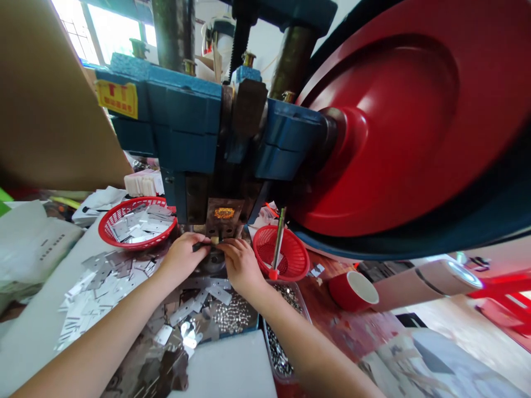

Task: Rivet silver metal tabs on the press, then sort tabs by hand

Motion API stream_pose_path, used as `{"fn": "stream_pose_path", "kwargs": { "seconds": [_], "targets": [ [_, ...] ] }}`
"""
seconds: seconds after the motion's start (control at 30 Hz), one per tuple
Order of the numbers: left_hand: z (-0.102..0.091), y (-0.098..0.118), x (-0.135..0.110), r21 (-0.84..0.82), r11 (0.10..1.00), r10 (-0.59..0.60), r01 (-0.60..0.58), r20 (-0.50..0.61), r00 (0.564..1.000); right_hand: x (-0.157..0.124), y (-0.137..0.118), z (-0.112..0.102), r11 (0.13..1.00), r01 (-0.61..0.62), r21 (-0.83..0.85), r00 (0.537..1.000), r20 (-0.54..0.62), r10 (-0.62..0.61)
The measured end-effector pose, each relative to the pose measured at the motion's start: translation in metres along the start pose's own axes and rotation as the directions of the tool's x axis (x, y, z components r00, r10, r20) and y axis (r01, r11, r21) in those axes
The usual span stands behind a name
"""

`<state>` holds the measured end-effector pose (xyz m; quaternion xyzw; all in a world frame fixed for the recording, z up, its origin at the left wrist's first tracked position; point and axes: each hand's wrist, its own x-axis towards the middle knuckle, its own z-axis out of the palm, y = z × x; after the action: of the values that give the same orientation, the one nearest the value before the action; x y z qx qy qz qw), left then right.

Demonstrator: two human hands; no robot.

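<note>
Both my hands are at the die of a blue manual press (186, 121). My left hand (182, 255) is closed, its thumb and fingers pinching a small dark flat piece (201, 245) at the left of the die. From the right, my right hand (244, 264) reaches in with its fingers bent together; what they hold, if anything, is hidden. Between the fingertips shows a small pale block (214, 240). Below my hands lie silver metal plates (199, 301) and a heap of small shiny metal parts (232, 315).
A red basket (107, 235) of metal plates stands left, with loose plates (93, 293) before it. To the right are another red basket (296, 257), a clear tub (307, 312) of small parts, a red cup (348, 290) and a large red wheel (398, 127).
</note>
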<state>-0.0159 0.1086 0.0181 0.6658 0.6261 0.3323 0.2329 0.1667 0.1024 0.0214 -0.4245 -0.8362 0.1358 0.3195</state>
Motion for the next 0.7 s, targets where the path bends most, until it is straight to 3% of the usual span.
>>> {"fn": "stream_pose_path", "kwargs": {
  "seconds": [0.2,0.43,0.7],
  "targets": [
    [-0.001,0.002,0.001,-0.044,0.999,-0.021,0.021,0.013,1.000,-0.001,0.004,0.000,1.000,-0.008,0.019,1.000,-0.010,0.008],
    [0.000,-0.010,0.002,-0.108,0.992,-0.056,0.060,0.040,0.998,0.003,-0.001,-0.005,0.990,0.021,-0.142,0.997,0.072,-0.011],
    [-0.012,-0.014,-0.004,-0.232,0.959,-0.143,0.166,0.112,0.983,0.003,-0.002,-0.003,0.990,0.038,-0.139,0.998,0.053,-0.030]
  ]
}}
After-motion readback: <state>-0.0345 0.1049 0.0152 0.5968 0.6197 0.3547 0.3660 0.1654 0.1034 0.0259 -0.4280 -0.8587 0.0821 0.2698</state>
